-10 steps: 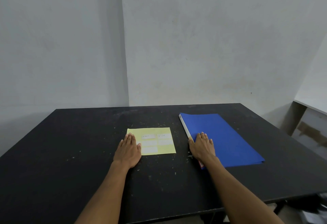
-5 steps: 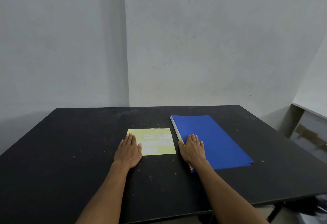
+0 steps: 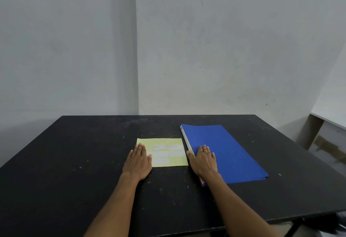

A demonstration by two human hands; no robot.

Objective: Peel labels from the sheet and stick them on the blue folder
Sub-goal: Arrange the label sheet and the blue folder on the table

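Observation:
A yellow label sheet (image 3: pixel 168 152) with several white labels lies flat in the middle of the black table (image 3: pixel 74 152). Right beside it lies the blue folder (image 3: pixel 228 152), its white spine toward the sheet. My left hand (image 3: pixel 138 163) rests flat, palm down, on the sheet's left edge and holds nothing. My right hand (image 3: pixel 204 161) lies flat on the folder's near left part, thumb at the spine. No label is on the folder's visible cover.
Grey walls meet in a corner behind the table. A white shelf or desk (image 3: pixel 329 122) stands at the far right, beyond the table's right edge. The table's front edge runs just below my forearms.
The folder has slid left under my right hand until it lies close beside the label sheet. My left hand has stayed on the sheet.

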